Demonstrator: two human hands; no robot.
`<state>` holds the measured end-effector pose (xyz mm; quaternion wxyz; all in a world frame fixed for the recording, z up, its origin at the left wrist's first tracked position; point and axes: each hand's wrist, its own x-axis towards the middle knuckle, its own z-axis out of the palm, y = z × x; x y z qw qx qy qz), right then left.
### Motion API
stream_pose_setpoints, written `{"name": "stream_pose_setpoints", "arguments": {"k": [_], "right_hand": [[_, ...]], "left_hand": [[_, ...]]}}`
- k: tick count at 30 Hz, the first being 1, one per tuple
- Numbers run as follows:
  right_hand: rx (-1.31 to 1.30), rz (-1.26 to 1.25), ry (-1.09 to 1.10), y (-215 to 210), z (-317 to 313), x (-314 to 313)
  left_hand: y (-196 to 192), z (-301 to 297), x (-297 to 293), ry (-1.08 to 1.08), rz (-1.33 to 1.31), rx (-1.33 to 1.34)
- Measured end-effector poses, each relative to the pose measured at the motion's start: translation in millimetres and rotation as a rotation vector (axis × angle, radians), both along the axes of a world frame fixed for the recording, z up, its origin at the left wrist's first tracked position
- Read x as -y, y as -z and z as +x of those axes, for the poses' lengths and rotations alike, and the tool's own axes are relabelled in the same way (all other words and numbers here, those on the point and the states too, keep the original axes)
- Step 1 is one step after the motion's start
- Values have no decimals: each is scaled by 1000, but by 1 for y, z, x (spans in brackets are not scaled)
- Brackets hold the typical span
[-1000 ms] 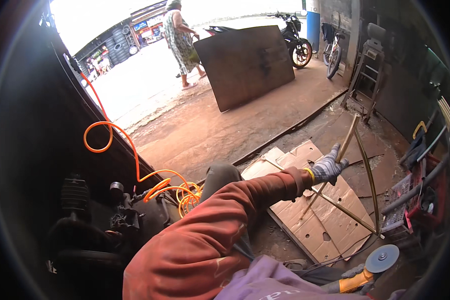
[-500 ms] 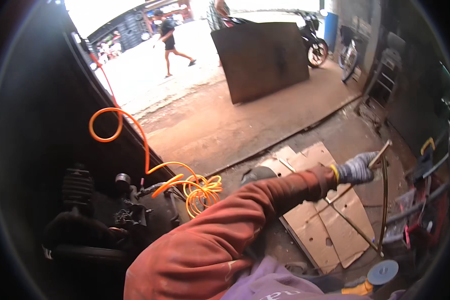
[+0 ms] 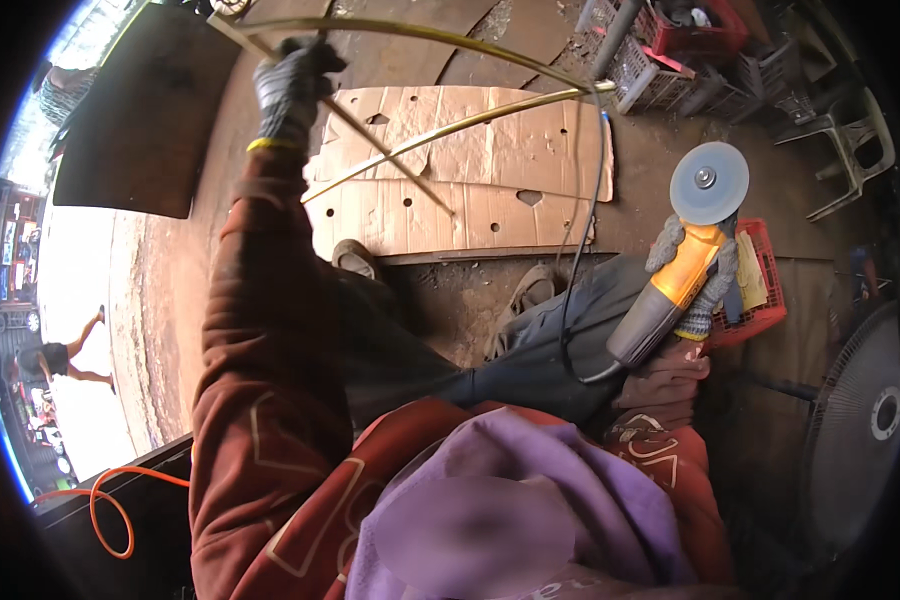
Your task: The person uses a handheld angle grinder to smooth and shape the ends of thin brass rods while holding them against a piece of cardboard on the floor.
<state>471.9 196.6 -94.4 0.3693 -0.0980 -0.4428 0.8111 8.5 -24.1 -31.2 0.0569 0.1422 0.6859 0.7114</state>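
My left hand (image 3: 290, 95), in a grey knit glove with a yellow cuff, is closed around a thin wooden-looking or metal bar (image 3: 390, 157). Longer gold-coloured metal bars (image 3: 420, 34) meet at an angle beyond it; whether they are joined to the held bar I cannot tell. Flattened cardboard (image 3: 370, 225) lies beneath them on the floor. On the right, my gloved right hand (image 3: 718, 285) grips an angle grinder (image 3: 678, 275) by its orange-yellow body. Its pale blue-grey disc (image 3: 720, 190) points away from me, apart from the bars. Disc motion cannot be judged.
The grinder's dark cord (image 3: 567, 320) loops past my right leg. Crates (image 3: 645, 80) stand at the far right, a red crate (image 3: 770, 318) beside my right hand, and a fan (image 3: 850, 430) nearer. A dark sheet (image 3: 140, 110) and an orange hose (image 3: 120, 510) are leftward.
My view has swung right and downward. The grinder, partly seen at the lower edge before, now shows whole in my right hand. My left hand still holds the bar.
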Motion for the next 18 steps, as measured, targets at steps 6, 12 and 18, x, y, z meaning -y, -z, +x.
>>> {"name": "stream_pose_setpoints", "arguments": {"k": [6,12,18], "right_hand": [[-28,-226,21,12,9,-16],[116,230,411,-92,-1,-96],[-88,705,894,-225,15,-154]], "left_hand": [[38,-13,48,133,133,-37],[38,-14,55,114,98,-20],[41,-25,44,135,121,-54]]}}
